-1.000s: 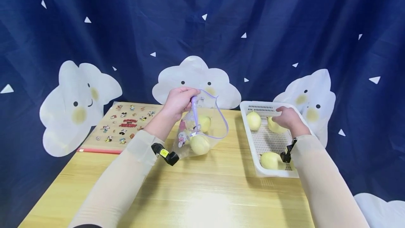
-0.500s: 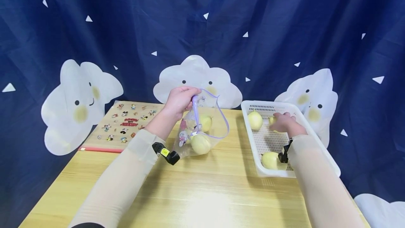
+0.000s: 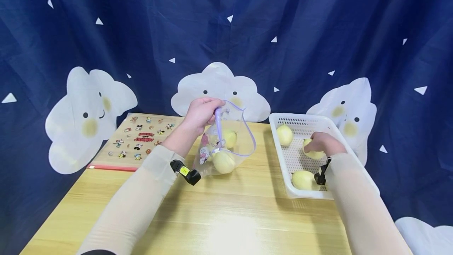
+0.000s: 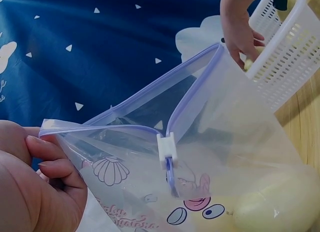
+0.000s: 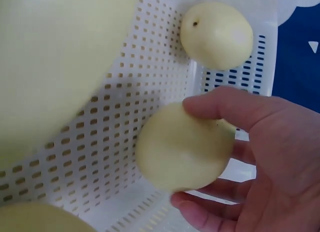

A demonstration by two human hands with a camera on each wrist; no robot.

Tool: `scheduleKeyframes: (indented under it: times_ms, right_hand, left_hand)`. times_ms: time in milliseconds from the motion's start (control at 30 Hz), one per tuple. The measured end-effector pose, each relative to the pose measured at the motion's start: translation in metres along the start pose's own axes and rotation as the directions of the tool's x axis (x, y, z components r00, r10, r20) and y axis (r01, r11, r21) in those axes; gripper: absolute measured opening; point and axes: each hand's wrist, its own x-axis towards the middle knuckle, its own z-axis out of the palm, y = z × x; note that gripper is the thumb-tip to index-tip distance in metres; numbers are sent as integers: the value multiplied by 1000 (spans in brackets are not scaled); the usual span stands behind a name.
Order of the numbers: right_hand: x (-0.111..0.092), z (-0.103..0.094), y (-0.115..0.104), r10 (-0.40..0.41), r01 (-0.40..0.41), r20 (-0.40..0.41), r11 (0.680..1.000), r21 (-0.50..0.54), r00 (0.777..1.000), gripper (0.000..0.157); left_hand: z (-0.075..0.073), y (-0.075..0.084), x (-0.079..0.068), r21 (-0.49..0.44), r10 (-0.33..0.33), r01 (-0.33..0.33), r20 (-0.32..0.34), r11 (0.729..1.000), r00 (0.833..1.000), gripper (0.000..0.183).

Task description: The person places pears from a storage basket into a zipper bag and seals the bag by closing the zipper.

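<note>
Head: right hand, outstretched earlier, now curls round a pear in the white basket; left hand unmoved, pinching the clear bag.
Left wrist: pinch at bag's rim.
Right wrist: thumb and fingers grip pear.

Glare on tabletop; soft shadows
</note>
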Motion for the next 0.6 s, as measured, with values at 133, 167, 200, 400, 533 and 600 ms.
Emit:
scheduleKeyframes:
  times_ms: [133,167,200,400,533,600]
  right_hand:
    - [1,-3,6,30,-29,-7,990,136,1000,44]
    - [1,-4,7,36,-31,-24,987,159,999,46]
    - [1,-6,7,35,-27,-45,985,173,998,49]
    - [-12,-19,3,35,-5,-210,990,142,977,90]
    - [-17,-24,-3,33,37,-299,974,224,954,99]
    - [-18,-24,-6,29,72,-347,959,274,938,98]
  left_hand:
    - [0,0,0,8,0,0,6,1000,1000,27]
    - [1,0,0,11,0,0,6,1000,1000,26]
    - [1,0,0,12,0,0,7,1000,1000,27]
    - [1,0,0,13,-6,6,11,1000,1000,27]
    - [1,0,-1,14,-14,14,14,1000,1000,31]
    - [1,-1,-1,16,-15,15,11,1000,1000,28]
